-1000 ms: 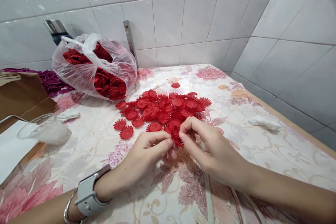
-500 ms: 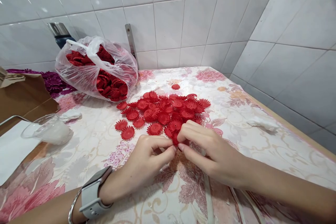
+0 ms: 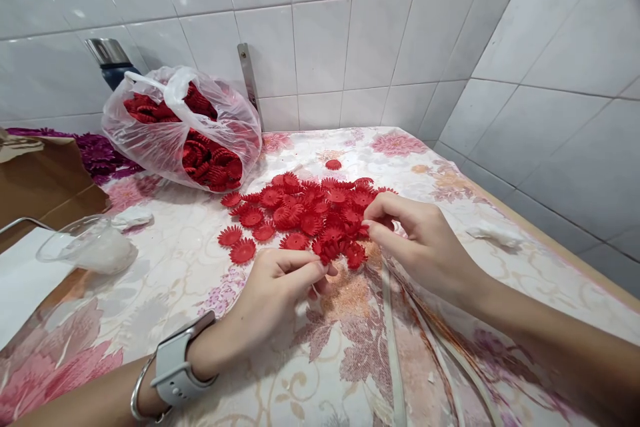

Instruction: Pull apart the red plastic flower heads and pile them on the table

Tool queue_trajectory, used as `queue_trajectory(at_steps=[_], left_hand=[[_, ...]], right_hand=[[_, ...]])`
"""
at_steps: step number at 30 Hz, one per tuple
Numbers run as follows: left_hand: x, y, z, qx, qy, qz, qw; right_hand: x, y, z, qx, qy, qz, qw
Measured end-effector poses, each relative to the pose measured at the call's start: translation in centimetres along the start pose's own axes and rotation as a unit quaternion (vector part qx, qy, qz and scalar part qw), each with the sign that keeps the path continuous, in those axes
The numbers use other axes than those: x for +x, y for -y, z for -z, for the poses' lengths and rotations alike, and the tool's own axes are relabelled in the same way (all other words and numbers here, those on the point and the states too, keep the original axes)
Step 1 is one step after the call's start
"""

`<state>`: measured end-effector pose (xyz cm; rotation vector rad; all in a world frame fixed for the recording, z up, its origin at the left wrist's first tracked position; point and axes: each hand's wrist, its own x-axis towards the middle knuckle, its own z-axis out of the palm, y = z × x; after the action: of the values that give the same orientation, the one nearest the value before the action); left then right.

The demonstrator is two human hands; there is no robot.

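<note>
My left hand, with a watch and a bangle at the wrist, is closed in a pinch at the near edge of a pile of red paper-like flowers. Between its thumb and forefinger is the edge of a red flower. Farther right, my right hand is also pinched, its fingertips on a red flower at the pile's right side. Much of that flower is hidden by the fingers. Another loose flower lies between the two hands.
A clear plastic bag full of red flowers stands behind left, by a bottle. Left are a cardboard box, purple flowers and a plastic cup of whitish stuff. Crumpled white tissue lies right. Tiled walls enclose the table.
My hands were together at one red flower and have parted. The right hand has moved up and right to the pile's side; the left stays nearly in place, shifted slightly left.
</note>
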<state>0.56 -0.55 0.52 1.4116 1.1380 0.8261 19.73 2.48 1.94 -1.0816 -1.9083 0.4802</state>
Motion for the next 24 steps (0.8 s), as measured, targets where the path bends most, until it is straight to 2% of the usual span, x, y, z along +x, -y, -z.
queue_trajectory(at_steps=[3, 7, 12, 15, 18, 19, 21, 24], left_hand=[[0.0, -0.2, -0.2, -0.03, -0.007, 0.01, 0.999], [0.1, -0.3, -0.4, -0.078, 0.003, 0.026, 0.997], [0.5, 0.0, -0.3, 0.005, -0.018, -0.043, 0.999], [0.3, 0.3, -0.2, 0.03, -0.016, -0.038, 0.999], [-0.1, 0.5, -0.2, 0.065, -0.011, -0.033, 0.997], [-0.2, 0.5, -0.2, 0.066, -0.009, -0.033, 0.997], [-0.1, 0.5, -0.3, 0.051, -0.004, -0.03, 0.998], [0.3, 0.3, -0.3, 0.048, -0.009, -0.036, 0.998]], right_hand=[[0.2, 0.0, -0.2, -0.01, -0.021, -0.006, 1.0], [0.4, -0.1, -0.7, -0.037, -0.056, 0.02, 0.998], [0.8, -0.4, -1.4, -0.064, -0.088, 0.031, 0.994], [1.5, -1.7, -0.3, -0.071, -0.135, 0.015, 0.988], [2.3, -3.3, 1.7, -0.091, -0.229, -0.019, 0.969], [2.5, -3.8, 2.3, -0.101, -0.241, -0.016, 0.965], [2.5, -4.1, 2.7, -0.113, -0.223, 0.024, 0.968], [2.0, -3.7, 1.8, -0.133, -0.122, 0.141, 0.974]])
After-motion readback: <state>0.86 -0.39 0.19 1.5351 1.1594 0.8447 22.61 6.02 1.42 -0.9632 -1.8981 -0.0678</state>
